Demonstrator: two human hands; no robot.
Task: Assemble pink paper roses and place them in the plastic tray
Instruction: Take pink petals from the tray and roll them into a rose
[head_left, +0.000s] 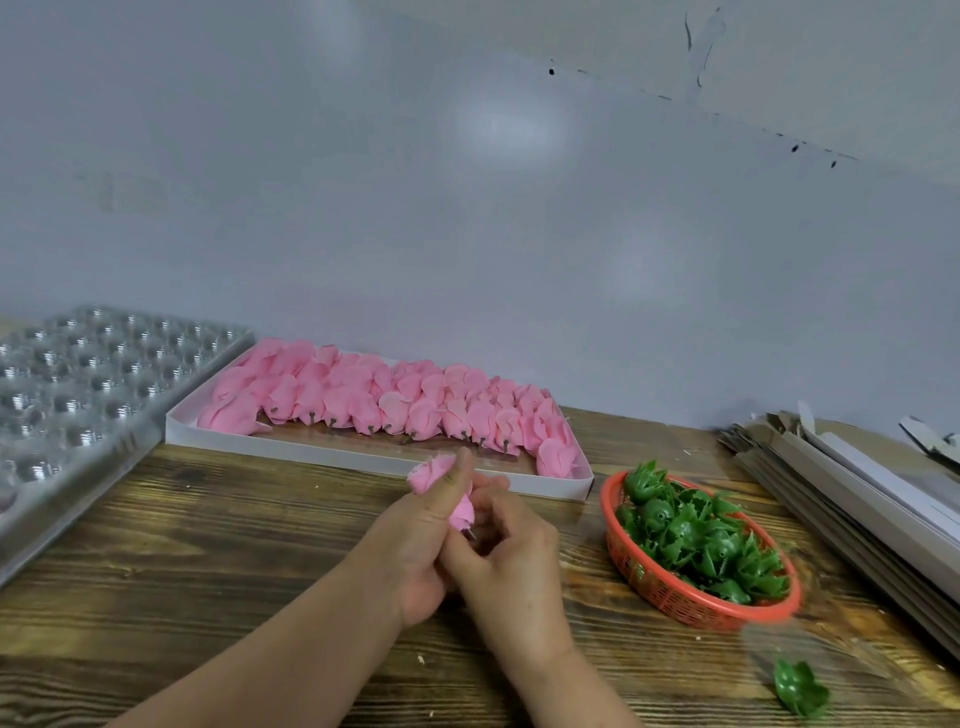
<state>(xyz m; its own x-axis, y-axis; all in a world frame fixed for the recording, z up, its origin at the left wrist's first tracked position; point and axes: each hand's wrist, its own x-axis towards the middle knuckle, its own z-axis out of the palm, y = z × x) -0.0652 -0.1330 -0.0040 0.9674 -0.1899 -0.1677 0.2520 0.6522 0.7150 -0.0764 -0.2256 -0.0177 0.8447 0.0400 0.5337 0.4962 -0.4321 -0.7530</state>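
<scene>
Two hands at mid-table over bare wooden tabletop (208, 519). Left hand (415, 540) wrapped around single pink paper rose head (441, 488), thumb laid along its side; probably gripped so to keep petals bunched while base is worked. Right hand (511, 551) curled at base of same rose, fingertips pinching near short grey stem pin (470, 533); whether anything else sits in those fingers cannot be told. Rose long axis tilted: bloom end up and away to upper left, pin end down toward lower right. Rose off table, just in front of white shallow cardboard box (363, 457) of pink paper rose heads (389, 400), pins mostly toward viewer, handy for picking. Red woven plastic basket (675, 603) of green plastic calyx cups (701, 540) beside right hand; likely next part. One loose green calyx (800, 688) near table edge. Clear plastic cavity tray (78, 395) far left, visible cavities unfilled. Stacked grey card sheets (831, 478) far right.
</scene>
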